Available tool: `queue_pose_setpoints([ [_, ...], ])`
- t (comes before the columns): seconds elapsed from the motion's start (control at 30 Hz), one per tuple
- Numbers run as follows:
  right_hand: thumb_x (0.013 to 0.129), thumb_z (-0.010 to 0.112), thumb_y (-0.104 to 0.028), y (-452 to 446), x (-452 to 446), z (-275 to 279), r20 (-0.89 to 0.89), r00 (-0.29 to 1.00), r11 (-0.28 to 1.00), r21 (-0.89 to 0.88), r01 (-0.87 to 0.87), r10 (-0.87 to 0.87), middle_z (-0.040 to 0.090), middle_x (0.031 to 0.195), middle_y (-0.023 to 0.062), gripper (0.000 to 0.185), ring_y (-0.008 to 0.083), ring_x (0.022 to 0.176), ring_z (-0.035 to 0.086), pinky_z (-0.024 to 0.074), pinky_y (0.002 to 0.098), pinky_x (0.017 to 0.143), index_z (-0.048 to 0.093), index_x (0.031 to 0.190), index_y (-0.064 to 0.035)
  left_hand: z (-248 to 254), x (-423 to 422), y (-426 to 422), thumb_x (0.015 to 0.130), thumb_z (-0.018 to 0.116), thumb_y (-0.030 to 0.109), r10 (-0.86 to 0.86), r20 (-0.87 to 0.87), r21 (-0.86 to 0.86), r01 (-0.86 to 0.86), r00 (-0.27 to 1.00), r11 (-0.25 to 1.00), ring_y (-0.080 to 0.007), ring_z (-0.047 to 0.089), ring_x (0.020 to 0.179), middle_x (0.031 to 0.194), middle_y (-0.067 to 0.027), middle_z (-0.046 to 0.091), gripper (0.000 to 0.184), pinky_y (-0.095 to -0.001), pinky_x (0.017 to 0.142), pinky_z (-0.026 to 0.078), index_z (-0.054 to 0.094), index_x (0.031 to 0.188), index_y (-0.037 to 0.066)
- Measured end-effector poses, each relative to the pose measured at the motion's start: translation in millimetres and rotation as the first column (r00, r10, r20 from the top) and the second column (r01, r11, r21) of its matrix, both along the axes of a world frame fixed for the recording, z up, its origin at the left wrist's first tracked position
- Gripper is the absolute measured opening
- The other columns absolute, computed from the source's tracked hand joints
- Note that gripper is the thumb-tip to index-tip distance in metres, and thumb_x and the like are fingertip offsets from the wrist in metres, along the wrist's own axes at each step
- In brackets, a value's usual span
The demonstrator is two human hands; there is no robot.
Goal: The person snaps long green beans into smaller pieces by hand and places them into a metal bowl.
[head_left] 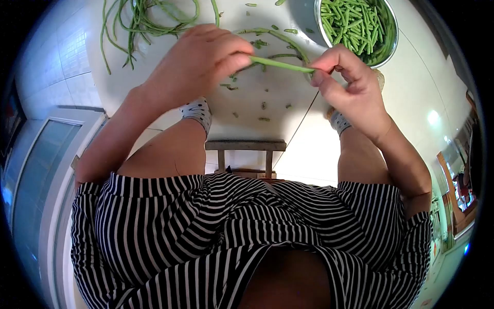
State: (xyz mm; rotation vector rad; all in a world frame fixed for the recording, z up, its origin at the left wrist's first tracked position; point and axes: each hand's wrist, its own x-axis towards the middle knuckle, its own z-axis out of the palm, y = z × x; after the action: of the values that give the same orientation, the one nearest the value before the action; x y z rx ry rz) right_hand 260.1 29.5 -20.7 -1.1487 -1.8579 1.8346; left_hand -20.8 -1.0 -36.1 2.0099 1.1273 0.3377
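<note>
A long green bean (pixel 283 64) stretches between my two hands, above the tiled floor. My left hand (pixel 206 59) is closed round its left part, thumb and fingers pinching it. Thumb and forefinger of my right hand (pixel 352 82) pinch the bean farther right. Part of a long bean curves up behind, from near my left fingers to my right hand; whether it is the same bean I cannot tell. Beyond my left hand lies a loose pile of whole long beans (pixel 141 20). A metal bowl (pixel 395 38) full of short bean pieces (pixel 352 23) stands past my right hand.
Small bean scraps (pixel 264 119) are scattered over the light tiled floor (pixel 247 98) between my feet. A wooden stool edge (pixel 245 145) shows between my legs. On the left is a white-framed door (pixel 56 144). A wooden-framed object (pixel 450 190) stands at the far right.
</note>
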Motion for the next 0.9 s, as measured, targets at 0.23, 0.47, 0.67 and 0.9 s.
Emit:
queue_pose_setpoints([
  [0.23,0.088,0.057,-0.005,-9.5,0.0,-5.1,0.084,0.984,0.987,0.03,-0.16,0.157,0.066,0.095,0.0115,0.024,0.0219,0.086,0.065,0.0517,0.0316,0.079,0.059,0.111,-0.0004,6.6,2.7,-3.8,0.094,0.059,0.02,0.024,-0.008,-0.167,-0.025,1.0,0.986,-0.0297,0.057,0.08,0.086,-0.0124,0.06,0.019,-0.0384,0.072,0.046,0.064,0.1,0.003],
  [0.47,0.095,0.049,-0.008,-15.4,-4.7,-5.5,0.281,0.908,0.916,0.165,-0.366,0.312,0.061,0.081,0.0145,0.014,0.0301,0.072,0.061,0.0496,0.0384,0.068,0.06,0.099,-0.0001,17.0,17.1,-8.2,0.092,0.061,0.022,0.016,0.005,-0.166,-0.015,1.0,0.986,-0.0308,0.059,0.078,0.083,-0.0124,0.062,0.02,-0.0389,0.07,0.047,0.065,0.097,0.003],
  [0.67,0.091,0.048,-0.016,-12.8,-0.4,-4.5,0.349,0.892,0.907,0.198,-0.371,0.289,0.061,0.074,0.018,0.018,0.0375,0.069,0.062,0.05,0.0465,0.065,0.057,0.091,-0.0003,18.6,21.8,-11.3,0.093,0.061,0.021,0.028,0.059,-0.235,-0.013,0.998,0.972,-0.0299,0.06,0.079,0.084,-0.0122,0.063,0.02,-0.0375,0.07,0.048,0.065,0.098,0.003],
  [0.9,0.094,0.047,-0.02,0.8,6.4,-3.3,0.164,0.98,0.993,-0.02,0.115,-0.11,0.059,0.076,0.0107,0.021,0.02,0.064,0.056,0.0468,0.0344,0.062,0.059,0.09,-0.0026,29.0,24.0,-3.5,0.095,0.059,0.017,0.096,0.079,-0.211,-0.077,0.992,0.974,-0.0271,0.063,0.085,0.092,-0.0113,0.067,0.019,-0.0344,0.074,0.049,0.066,0.103,0.002],
])
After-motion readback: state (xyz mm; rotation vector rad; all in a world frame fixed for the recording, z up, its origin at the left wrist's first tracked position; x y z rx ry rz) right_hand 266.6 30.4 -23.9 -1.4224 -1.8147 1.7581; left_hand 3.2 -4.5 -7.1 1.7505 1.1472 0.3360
